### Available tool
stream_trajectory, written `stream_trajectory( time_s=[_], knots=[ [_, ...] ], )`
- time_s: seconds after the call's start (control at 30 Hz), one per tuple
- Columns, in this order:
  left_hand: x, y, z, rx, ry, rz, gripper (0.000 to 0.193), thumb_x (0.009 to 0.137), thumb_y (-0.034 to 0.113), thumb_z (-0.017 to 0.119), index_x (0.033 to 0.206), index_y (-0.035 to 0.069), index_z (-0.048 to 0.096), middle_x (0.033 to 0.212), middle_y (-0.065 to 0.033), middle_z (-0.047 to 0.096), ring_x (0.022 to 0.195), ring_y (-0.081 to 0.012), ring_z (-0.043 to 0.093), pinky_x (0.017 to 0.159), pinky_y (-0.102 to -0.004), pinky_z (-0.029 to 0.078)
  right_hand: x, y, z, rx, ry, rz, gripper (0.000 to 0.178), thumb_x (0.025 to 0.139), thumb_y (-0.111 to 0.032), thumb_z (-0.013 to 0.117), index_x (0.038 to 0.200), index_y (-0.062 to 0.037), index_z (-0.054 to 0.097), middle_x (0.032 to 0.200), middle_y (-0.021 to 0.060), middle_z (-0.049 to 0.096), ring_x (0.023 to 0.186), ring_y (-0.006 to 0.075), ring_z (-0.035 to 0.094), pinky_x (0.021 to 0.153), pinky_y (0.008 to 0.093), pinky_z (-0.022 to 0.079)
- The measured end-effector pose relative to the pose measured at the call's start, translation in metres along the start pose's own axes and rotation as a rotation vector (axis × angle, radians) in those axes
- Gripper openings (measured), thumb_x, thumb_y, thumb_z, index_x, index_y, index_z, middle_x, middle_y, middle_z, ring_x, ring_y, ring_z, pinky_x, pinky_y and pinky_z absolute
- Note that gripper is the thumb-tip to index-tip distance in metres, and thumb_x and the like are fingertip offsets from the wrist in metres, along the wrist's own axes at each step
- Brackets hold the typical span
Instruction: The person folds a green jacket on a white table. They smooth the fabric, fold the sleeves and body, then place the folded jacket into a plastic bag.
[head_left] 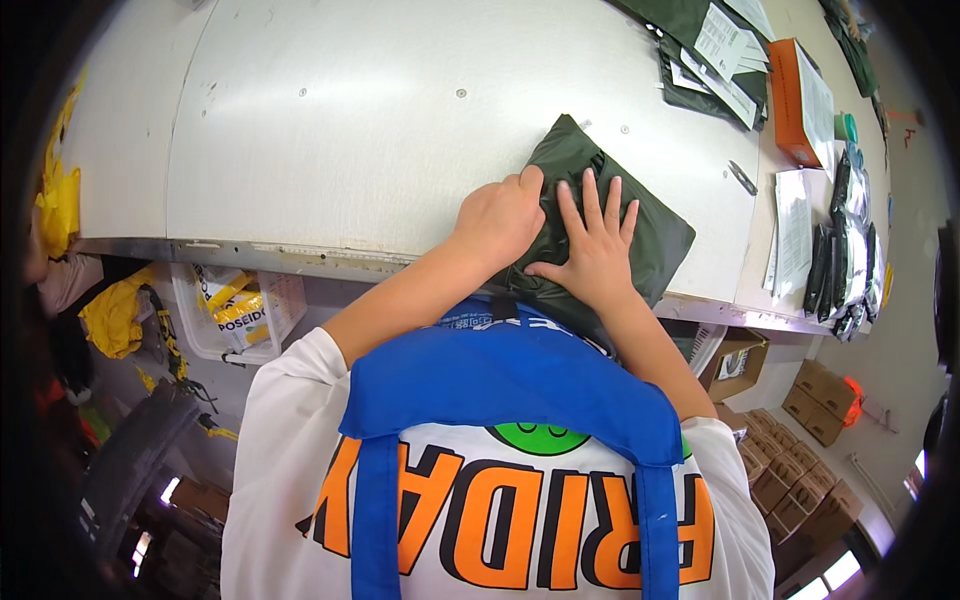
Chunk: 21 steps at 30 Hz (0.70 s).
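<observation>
A dark green plastic mailing bag (650,245) lies at a slant on the white table's front edge, its near part hanging toward my blue apron. My left hand (503,220) is closed, its curled fingers gripping the bag's left side. Spread flat on top of the bag is my right hand (597,245), fingers apart and pressing on the plastic. Between the two hands the plastic is creased. What the bag holds inside is hidden.
Dark bags with paper sheets (725,50) lie at the far right, beside an orange box (800,105). A small dark tool (742,178) rests nearer. Black packets (850,240) and papers (790,230) sit farther right. Below the table are a white bin (220,320) and cardboard boxes (800,470).
</observation>
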<state>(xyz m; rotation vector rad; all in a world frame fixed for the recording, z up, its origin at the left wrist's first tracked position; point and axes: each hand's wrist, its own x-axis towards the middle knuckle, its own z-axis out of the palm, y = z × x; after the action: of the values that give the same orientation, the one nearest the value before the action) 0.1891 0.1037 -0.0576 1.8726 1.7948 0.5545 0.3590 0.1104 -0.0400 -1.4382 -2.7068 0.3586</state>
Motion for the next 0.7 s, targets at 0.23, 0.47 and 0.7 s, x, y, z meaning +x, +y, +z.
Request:
stream_trajectory(
  time_s=[0.23,0.47,0.7],
  knots=[
    [0.018,0.003,-0.005,0.147,-0.067,-0.072,0.018,0.079,0.012,0.058,0.088,0.001,0.05,0.072,-0.0185,0.063,0.064,-0.0354,0.064,0.054,-0.0429,0.052,0.008,0.004,0.013,-0.028,0.009,0.022,0.099,0.058,-0.065,0.072,0.142,-0.0229,0.04,0.151,0.0128,0.025,0.14,0.0423,0.014,0.106,0.0659,0.007],
    [0.021,0.024,-0.022,-0.196,-0.123,-0.025,0.014,0.08,0.008,0.054,0.086,-0.003,0.048,0.067,-0.0241,0.06,0.065,-0.042,0.06,0.058,-0.0473,0.049,0.005,0.009,0.031,-0.095,0.039,0.049,0.066,0.082,-0.053,0.055,0.137,-0.0174,0.046,0.149,0.0102,0.029,0.14,0.0415,0.014,0.106,0.0663,0.004],
    [0.034,0.025,0.029,-0.1,-0.257,0.003,0.013,0.081,0.007,0.053,0.085,-0.005,0.049,0.07,-0.0264,0.06,0.067,-0.0432,0.06,0.06,-0.049,0.048,0.016,0.03,0.05,0.05,0.014,0.054,0.061,0.079,-0.038,0.059,0.131,-0.0085,0.048,0.147,0.015,0.03,0.142,0.039,0.009,0.109,0.063,-0.001]
  ],
)
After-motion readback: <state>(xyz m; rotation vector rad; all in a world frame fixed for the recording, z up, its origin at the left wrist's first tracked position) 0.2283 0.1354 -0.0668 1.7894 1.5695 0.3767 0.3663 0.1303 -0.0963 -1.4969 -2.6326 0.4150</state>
